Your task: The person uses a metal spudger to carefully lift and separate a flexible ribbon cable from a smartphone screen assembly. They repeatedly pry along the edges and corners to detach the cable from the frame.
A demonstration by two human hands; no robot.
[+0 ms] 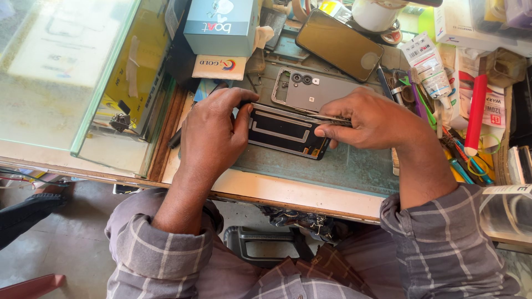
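Note:
A dark phone display panel (284, 133) with silver strips lies face down on the green work mat (354, 169). My left hand (213, 135) grips its left end, thumb and fingers around the edge. My right hand (368, 119) pinches thin metal tweezers (327, 118) whose tips rest on the panel's upper right edge. Just behind the panel lies a grey phone back cover (316, 91) with camera holes.
A second phone (339, 44) with a dark screen lies further back. A blue box (221, 25) and a small card (219, 66) sit at the back left. A glass counter (66, 77) is on the left. Tools, tubes, a red cylinder (475, 113) and packets crowd the right.

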